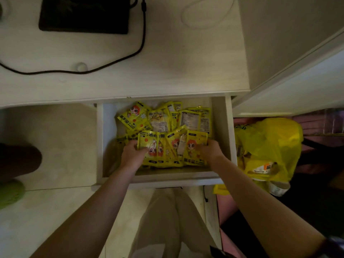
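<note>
An open white drawer (pixel 221 138) under the desk holds several yellow hand-warmer packets with a cartoon face. Between my two hands stands a row of these packets (pixel 173 149), side by side near the drawer's front. My left hand (pixel 133 155) grips the left end of the row, thumb over the first packet. The right end is gripped by my right hand (pixel 211 151). More packets (pixel 163 118) lie loose at the back of the drawer.
A white desk top (pixel 167 67) carries a black pad (pixel 83 13) and a black cable (pixel 111 62). To the right of the drawer sits a yellow plastic bag (pixel 268 146). A green shoe (pixel 10 192) is on the floor at left.
</note>
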Available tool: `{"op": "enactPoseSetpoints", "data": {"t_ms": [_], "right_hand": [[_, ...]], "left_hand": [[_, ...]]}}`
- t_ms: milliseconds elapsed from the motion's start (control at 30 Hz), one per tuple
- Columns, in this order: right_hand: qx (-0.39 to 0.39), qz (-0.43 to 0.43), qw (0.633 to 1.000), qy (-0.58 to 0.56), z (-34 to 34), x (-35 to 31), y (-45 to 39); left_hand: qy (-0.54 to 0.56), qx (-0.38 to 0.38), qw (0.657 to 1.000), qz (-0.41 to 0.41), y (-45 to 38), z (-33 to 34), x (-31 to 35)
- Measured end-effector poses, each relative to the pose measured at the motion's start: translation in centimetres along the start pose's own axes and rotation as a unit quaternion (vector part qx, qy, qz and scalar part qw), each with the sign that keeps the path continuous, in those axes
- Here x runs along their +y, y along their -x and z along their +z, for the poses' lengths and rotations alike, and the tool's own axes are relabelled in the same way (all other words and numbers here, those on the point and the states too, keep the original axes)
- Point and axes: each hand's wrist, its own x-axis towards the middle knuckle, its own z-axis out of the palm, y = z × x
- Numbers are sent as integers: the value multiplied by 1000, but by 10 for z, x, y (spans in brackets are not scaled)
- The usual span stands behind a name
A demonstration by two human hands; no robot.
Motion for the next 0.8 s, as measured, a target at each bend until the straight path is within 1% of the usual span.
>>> {"op": "enactPoseSetpoints", "data": {"t_ms": [100, 267, 467, 567, 667, 767, 800], "right_hand": [[6, 2, 1000, 28, -5, 1, -2], [30, 2, 996, 85, -15, 4, -4], [51, -26, 982, 178, -24, -2, 17], [51, -63, 979, 189, -27, -7, 37], [51, -99, 980, 166, -29, -8, 64], [41, -126, 982, 133, -29, 2, 85], [36, -123, 985, 118, -28, 8, 92]], "left_hand": [[-36, 5, 999, 10, 1, -4, 1], [-87, 43, 995, 29, 7, -12, 2], [-80, 58, 995, 29, 20, -27, -2], [-53, 63, 996, 42, 36, -34, 1], [-2, 53, 996, 65, 55, -43, 1], [108, 23, 992, 65, 77, -50, -4], [140, 15, 988, 62, 85, -51, -6]]}}
